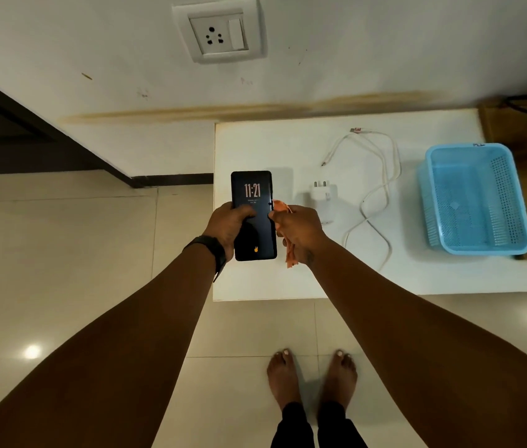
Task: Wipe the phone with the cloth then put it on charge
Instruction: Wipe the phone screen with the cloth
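My left hand (227, 225) grips a dark phone (253, 195) by its left edge, thumb lying on the lit screen that reads 11:21. The phone is held flat above the left end of the white table (288, 150). My right hand (297, 232) is closed on a crumpled orange cloth (290, 258), pressed against the phone's right edge. On the table to the right lie a white charger plug (326, 198) with two pins and a loose white cable (375, 176), unplugged at both ends.
A wall socket with a switch (220, 35) sits high on the white wall above the table. A light-blue plastic basket (477, 198) stands at the table's right end. My bare feet (312, 376) are on the tiled floor in front of the table.
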Demonstrator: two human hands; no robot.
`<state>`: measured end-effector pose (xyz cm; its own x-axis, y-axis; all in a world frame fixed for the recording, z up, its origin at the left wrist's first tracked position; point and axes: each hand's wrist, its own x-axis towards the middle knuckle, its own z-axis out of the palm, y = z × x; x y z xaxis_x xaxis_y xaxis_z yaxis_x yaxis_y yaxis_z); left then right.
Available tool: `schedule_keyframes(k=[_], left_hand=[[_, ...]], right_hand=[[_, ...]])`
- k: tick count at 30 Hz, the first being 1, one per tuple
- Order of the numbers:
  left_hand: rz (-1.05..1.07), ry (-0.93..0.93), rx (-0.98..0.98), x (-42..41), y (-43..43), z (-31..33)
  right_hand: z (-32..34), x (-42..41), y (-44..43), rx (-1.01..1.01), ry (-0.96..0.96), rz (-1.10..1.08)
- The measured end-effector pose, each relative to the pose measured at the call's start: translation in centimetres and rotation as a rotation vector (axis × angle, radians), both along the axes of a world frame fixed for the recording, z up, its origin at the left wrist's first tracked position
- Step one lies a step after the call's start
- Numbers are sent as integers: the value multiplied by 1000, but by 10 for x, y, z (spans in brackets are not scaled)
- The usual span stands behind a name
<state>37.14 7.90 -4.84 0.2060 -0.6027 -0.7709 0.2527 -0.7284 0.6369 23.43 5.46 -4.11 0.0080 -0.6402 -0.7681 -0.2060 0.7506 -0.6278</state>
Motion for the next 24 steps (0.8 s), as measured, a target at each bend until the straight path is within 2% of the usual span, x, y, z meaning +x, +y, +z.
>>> schedule_keyframes(k=[7,10,24], left_hand=[[-188,-533,43,9,-1,-22],[-298,-686,59,12,-6,-24],[-295,-750,67,10,-18,-32]], right_hand=[[-29,12,-1,-89,185,135],[-36,14,-2,-112,265,189],[-44,21,-15,-273,460,350]])
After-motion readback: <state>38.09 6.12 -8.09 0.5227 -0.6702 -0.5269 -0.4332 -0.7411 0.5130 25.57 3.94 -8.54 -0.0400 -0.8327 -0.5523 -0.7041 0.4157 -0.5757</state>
